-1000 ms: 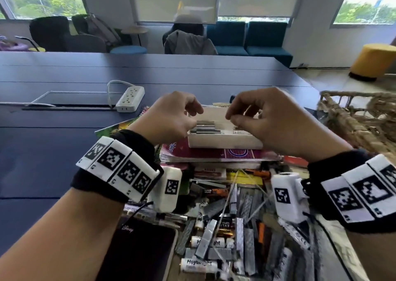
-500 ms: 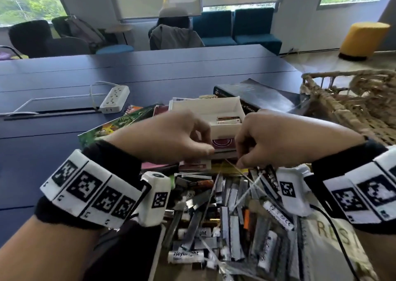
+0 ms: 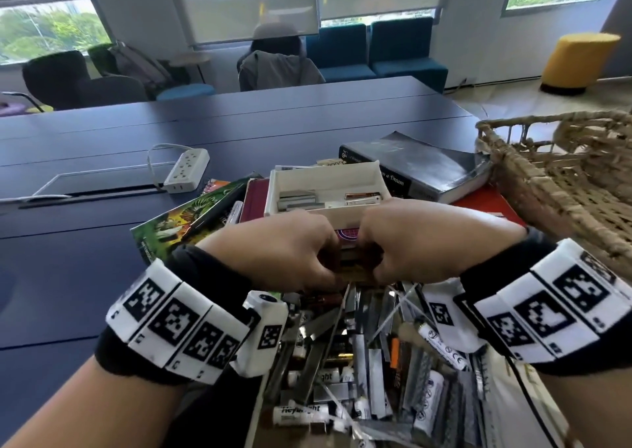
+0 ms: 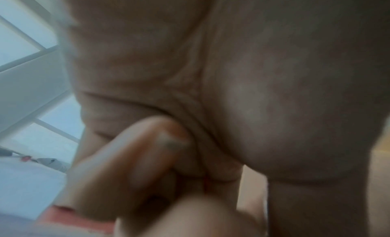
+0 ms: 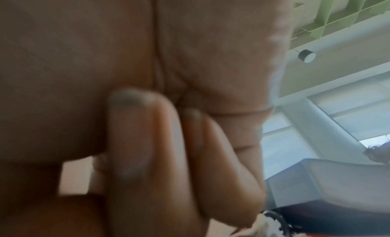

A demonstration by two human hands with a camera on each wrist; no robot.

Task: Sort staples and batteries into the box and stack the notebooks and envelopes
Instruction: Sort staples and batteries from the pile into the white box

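Observation:
A white box [image 3: 321,174] sits on a red notebook [image 3: 253,201], with staple strips [image 3: 297,199] on its left and batteries [image 3: 362,198] on its right. Just in front of it lies a loose pile of staple strips and batteries [image 3: 369,362]. My left hand [image 3: 328,266] and right hand [image 3: 379,263] meet knuckle to knuckle at the pile's far edge, fingers curled down. Between them they pinch a small dark bundle of staple strips [image 3: 355,263]. The wrist views are blurred and show only curled fingers [image 4: 135,157] [image 5: 143,140] against the palms.
A green illustrated book [image 3: 184,222] sticks out left of the box, and a thick black book [image 3: 420,167] lies behind it on the right. A wicker basket [image 3: 564,181] stands at the right edge. A white power strip [image 3: 186,170] lies on the dark blue table [image 3: 85,276].
Both hands have drawn back from over the box towards me and dropped to the far edge of the pile, closing together there. My head has tipped down.

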